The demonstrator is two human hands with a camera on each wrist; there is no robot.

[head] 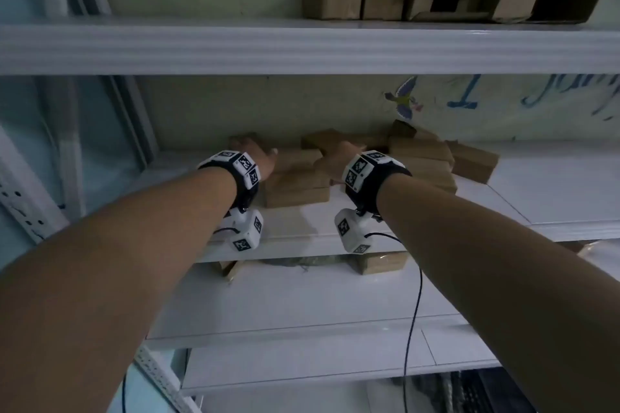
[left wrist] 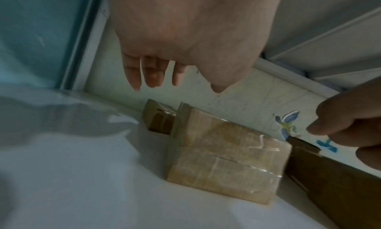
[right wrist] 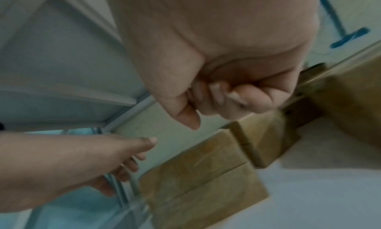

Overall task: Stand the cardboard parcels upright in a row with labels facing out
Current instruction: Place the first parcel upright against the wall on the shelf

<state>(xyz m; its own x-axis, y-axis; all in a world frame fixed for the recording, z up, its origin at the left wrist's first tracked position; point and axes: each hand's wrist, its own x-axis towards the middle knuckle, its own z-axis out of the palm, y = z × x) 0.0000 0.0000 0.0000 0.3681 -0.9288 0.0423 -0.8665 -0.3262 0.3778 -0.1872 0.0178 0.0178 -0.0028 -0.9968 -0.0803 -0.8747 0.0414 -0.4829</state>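
Head view: both bare arms reach onto the middle shelf [head: 553, 184] of a white rack, where the cardboard parcels [head: 419, 157] lie in a loose heap against the back wall, flat and overlapping, none clearly standing.

Furthest left, the left hand [head: 260, 152] hovers over the end of the heap. In its wrist view the fingers [left wrist: 152, 72] hang straight and spread, holding nothing, above a taped parcel [left wrist: 224, 154] that lies apart from them.

To the right, the right hand [head: 335, 157] sits over the middle of the pile. Its wrist view shows the fingers curled into the palm with nothing visible between them; a parcel [right wrist: 202, 175] lies below, not gripped.

The step in hand looks like the reach for a first parcel, so the row is hardly begun. Next, I judge, one hand must close round the nearest parcel, tip it onto an edge and turn its label outward while the other steadies the neighbours.

No label shows on any parcel. Blue painted letters [head: 466, 97] beside a bird on the wall are too blurred to read.
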